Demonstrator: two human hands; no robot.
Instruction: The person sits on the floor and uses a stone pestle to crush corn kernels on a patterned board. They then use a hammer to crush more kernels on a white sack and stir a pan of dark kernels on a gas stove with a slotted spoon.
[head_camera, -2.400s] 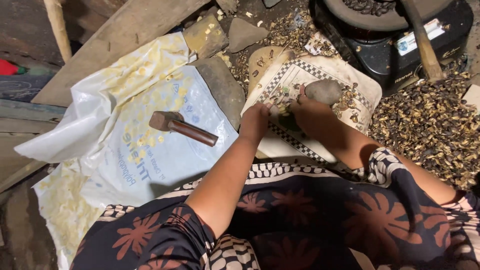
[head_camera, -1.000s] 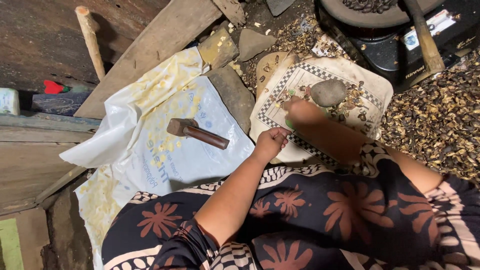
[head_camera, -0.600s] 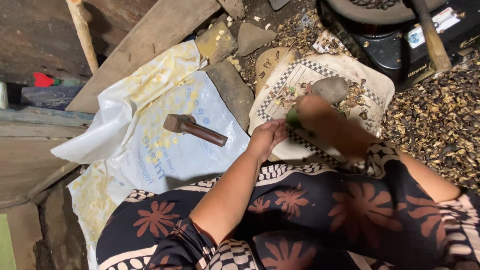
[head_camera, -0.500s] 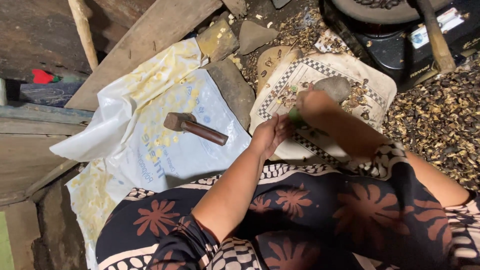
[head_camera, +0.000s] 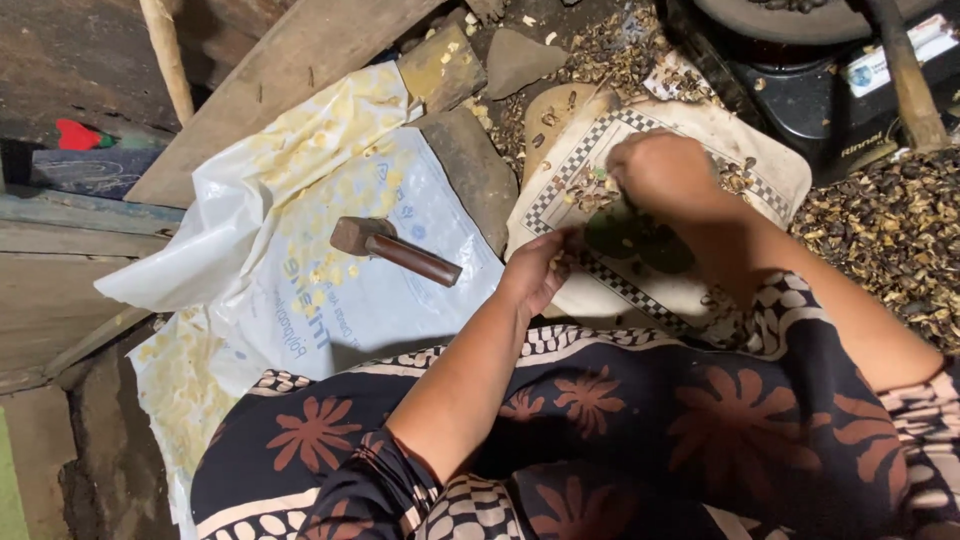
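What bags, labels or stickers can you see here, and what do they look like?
Plastic sack: spread flat left of the hands, white and pale blue with blue print, yellow crumbs on it, a hammer lying on top.
Label: top right, on the black machine, a small white strip with a blue patch.
White lettering: low on the machine's front edge, small and pale on black.
No screens or signs show.

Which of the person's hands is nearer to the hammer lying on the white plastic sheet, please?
The left. The left hand sits at the checkered mat's near edge, just right of the hammer handle. The right hand is farther right, over the mat's middle.
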